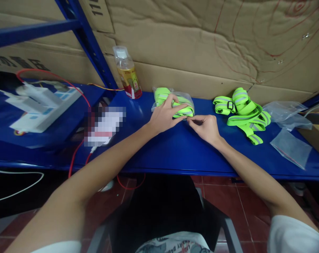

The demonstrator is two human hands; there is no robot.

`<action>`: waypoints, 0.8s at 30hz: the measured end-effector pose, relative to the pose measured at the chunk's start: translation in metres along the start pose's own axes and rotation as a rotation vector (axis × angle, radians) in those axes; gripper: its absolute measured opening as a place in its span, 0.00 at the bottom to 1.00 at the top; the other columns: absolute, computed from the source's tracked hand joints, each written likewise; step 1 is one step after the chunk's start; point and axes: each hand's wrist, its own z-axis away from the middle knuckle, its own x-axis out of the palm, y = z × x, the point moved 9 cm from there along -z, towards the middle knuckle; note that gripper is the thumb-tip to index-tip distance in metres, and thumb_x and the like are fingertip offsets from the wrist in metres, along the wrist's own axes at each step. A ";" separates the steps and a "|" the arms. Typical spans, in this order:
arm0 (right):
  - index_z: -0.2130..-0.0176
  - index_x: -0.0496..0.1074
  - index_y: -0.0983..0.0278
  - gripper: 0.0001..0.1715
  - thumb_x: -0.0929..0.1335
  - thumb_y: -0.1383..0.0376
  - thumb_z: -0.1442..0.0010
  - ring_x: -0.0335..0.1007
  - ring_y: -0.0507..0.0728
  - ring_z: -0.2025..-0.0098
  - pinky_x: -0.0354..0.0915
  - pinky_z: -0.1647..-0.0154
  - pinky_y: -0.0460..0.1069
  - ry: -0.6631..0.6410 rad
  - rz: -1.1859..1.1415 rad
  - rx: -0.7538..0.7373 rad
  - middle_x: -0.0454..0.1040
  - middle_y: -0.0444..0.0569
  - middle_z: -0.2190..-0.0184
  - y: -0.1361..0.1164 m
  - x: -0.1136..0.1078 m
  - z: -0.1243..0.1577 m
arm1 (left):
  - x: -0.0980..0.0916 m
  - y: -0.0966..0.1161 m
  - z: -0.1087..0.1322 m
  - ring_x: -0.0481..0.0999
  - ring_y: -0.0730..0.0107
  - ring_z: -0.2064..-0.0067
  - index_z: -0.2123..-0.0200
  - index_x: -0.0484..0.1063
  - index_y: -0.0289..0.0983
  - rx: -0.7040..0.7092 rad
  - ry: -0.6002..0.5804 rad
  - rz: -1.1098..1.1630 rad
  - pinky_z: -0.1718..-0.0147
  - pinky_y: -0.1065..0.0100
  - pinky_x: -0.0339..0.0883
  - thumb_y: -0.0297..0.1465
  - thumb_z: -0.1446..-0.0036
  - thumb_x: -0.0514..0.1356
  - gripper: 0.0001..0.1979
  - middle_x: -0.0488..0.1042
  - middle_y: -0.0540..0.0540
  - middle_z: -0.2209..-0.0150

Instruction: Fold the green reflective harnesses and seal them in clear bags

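A clear plastic bag (187, 99) holding a folded neon-green reflective strap (161, 95) lies on the blue shelf (175, 151). My left hand (166, 114) rests on top of the bagged strap, fingers bent and pressing it down. My right hand (205, 126) is just to its right, thumb and fingers pinched on the bag's open edge. A loose pile of neon-green reflective straps (241, 109) with a black buckle lies farther right, untouched.
Empty clear bags (291, 146) lie at the right end. A drink bottle (127, 72) stands against the cardboard back wall. A white power strip (43, 105) with plugs and a red cable sits left, beside a blurred-out item (103, 126). A blue upright post rises behind.
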 end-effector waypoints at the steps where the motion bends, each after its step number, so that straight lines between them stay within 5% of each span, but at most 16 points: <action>1: 0.59 0.90 0.59 0.12 0.73 0.61 0.34 0.89 0.64 0.61 0.79 0.57 0.56 -0.018 0.029 -0.012 0.89 0.46 0.61 -0.003 0.000 0.000 | 0.002 -0.002 0.000 0.79 0.59 0.53 0.35 0.78 0.46 0.013 -0.003 0.031 0.56 0.59 0.78 0.46 0.31 0.68 0.24 0.71 0.38 0.41; 5: 0.70 0.86 0.61 0.20 0.75 0.52 0.33 0.82 0.58 0.72 0.72 0.67 0.51 -0.079 0.084 -0.045 0.86 0.46 0.72 -0.010 -0.006 0.001 | 0.012 -0.002 0.003 0.78 0.63 0.56 0.35 0.78 0.45 0.086 -0.015 0.110 0.54 0.59 0.78 0.44 0.31 0.68 0.24 0.69 0.39 0.43; 8: 0.73 0.81 0.61 0.28 0.77 0.41 0.36 0.76 0.55 0.76 0.68 0.72 0.50 0.023 0.054 -0.048 0.81 0.46 0.77 -0.010 -0.028 -0.003 | 0.018 0.003 0.006 0.76 0.64 0.57 0.39 0.80 0.44 0.144 -0.021 0.145 0.54 0.60 0.78 0.43 0.31 0.68 0.21 0.69 0.39 0.45; 10: 0.60 0.83 0.60 0.31 0.79 0.37 0.43 0.78 0.57 0.73 0.70 0.70 0.51 0.073 0.090 -0.040 0.84 0.47 0.72 -0.007 -0.040 -0.006 | 0.019 0.004 0.008 0.76 0.65 0.56 0.39 0.80 0.45 0.147 -0.010 0.190 0.53 0.59 0.79 0.43 0.33 0.70 0.21 0.69 0.40 0.46; 13: 0.35 0.76 0.58 0.51 0.81 0.36 0.47 0.83 0.61 0.67 0.73 0.65 0.52 -0.081 0.237 0.000 0.87 0.47 0.65 0.003 -0.032 -0.011 | 0.019 0.009 0.009 0.76 0.65 0.56 0.36 0.78 0.44 0.160 -0.034 0.302 0.50 0.57 0.79 0.44 0.38 0.74 0.29 0.69 0.40 0.44; 17: 0.38 0.82 0.59 0.40 0.78 0.40 0.39 0.85 0.63 0.64 0.74 0.59 0.54 -0.233 0.252 0.008 0.87 0.49 0.65 0.015 -0.015 -0.009 | 0.016 0.012 0.011 0.79 0.62 0.51 0.36 0.78 0.43 0.183 -0.057 0.477 0.45 0.55 0.79 0.44 0.39 0.75 0.31 0.72 0.40 0.45; 24: 0.46 0.86 0.63 0.30 0.77 0.44 0.36 0.79 0.59 0.70 0.68 0.65 0.52 -0.142 0.214 0.014 0.84 0.48 0.72 0.025 -0.014 -0.010 | 0.011 -0.003 0.008 0.79 0.75 0.63 0.45 0.84 0.42 0.083 0.018 0.586 0.65 0.71 0.78 0.39 0.35 0.72 0.17 0.81 0.44 0.48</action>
